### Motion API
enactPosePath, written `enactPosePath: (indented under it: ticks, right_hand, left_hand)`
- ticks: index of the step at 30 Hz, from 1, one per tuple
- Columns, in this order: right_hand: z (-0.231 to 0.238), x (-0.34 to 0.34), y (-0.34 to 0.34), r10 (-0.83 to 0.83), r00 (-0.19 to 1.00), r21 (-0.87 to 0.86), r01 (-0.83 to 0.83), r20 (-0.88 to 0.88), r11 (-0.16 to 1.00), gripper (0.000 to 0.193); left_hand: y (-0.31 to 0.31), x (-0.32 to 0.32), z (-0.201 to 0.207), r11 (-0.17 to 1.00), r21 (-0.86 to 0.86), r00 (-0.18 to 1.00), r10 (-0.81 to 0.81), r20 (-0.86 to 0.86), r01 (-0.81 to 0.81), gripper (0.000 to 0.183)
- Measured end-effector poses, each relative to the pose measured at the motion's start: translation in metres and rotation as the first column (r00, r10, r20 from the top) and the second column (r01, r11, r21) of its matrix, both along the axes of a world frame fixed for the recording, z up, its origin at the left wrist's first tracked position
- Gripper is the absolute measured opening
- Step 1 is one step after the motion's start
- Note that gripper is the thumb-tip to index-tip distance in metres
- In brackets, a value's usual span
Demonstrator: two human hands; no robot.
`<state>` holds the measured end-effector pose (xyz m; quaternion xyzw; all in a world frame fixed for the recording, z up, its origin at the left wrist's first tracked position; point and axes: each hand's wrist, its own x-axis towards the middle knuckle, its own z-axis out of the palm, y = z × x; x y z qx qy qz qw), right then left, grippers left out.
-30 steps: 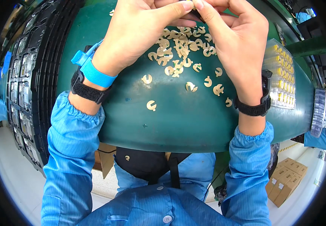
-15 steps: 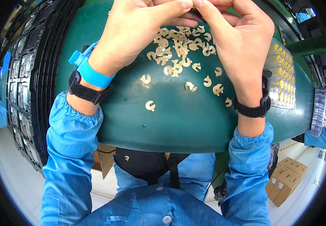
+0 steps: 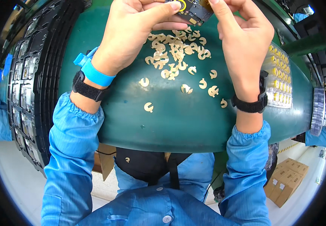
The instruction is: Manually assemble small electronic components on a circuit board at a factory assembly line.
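My left hand (image 3: 132,32) grips a small black circuit board (image 3: 197,12) at the top edge of the view, its thumb lying beside a yellow ring (image 3: 184,6) on the board. My right hand (image 3: 246,41) is closed in a pinch at the board's upper right corner, by a gold-coloured part; its fingertips are partly cut off by the picture's edge. Below both hands, a heap of cream C-shaped pieces (image 3: 176,49) is spread on the green work surface (image 3: 170,124). Several single ones lie nearer to me, such as one cream piece (image 3: 148,107) at the left.
On the right stands a clear plastic tray (image 3: 279,84) with rows of yellow round parts. Stacked black trays (image 3: 31,86) line the left side. Cardboard boxes (image 3: 287,180) sit on the floor at lower right. One C-shaped piece (image 3: 127,160) rests on a black bag at my lap.
The circuit board has come into fuller view, its face with the yellow ring now showing. My hands have moved slightly apart, the left one shifting a little left.
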<state>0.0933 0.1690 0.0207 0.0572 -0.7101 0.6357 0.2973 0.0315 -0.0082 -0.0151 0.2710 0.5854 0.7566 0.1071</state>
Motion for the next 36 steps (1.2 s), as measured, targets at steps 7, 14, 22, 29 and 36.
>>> enactPosePath:
  ticks: [7, 14, 22, 29, 36]
  right_hand:
    - [0.001, 0.005, -0.005, 0.037, 0.998, 0.003, -0.037, 0.046, 0.999, 0.027]
    - [-0.006, 0.003, -0.009, 0.09, 0.995, -0.079, -0.088, 0.033, 0.993, 0.031]
    - [-0.003, 0.005, -0.009, 0.138, 0.989, -0.112, -0.131, 0.056, 0.985, 0.033]
    - [0.001, 0.006, -0.009, 0.107, 0.988, -0.114, -0.094, 0.111, 0.989, 0.033]
    - [-0.019, -0.005, -0.003, 0.085, 0.996, -0.002, -0.085, -0.01, 0.996, 0.021]
  left_hand:
    - [0.0, 0.001, 0.002, 1.0, 0.008, 1.0, 0.014, 0.022, -0.014, 0.024]
    - [-0.001, 0.005, 0.001, 1.0, 0.001, 1.0, -0.006, 0.011, 0.006, 0.025]
    - [0.001, 0.007, 0.002, 1.0, 0.007, 1.0, -0.003, 0.014, 0.003, 0.025]
    - [0.003, 0.007, 0.001, 1.0, -0.024, 1.0, -0.007, 0.023, 0.008, 0.024]
    - [0.003, 0.005, 0.003, 0.999, 0.02, 0.999, -0.03, 0.032, 0.029, 0.022]
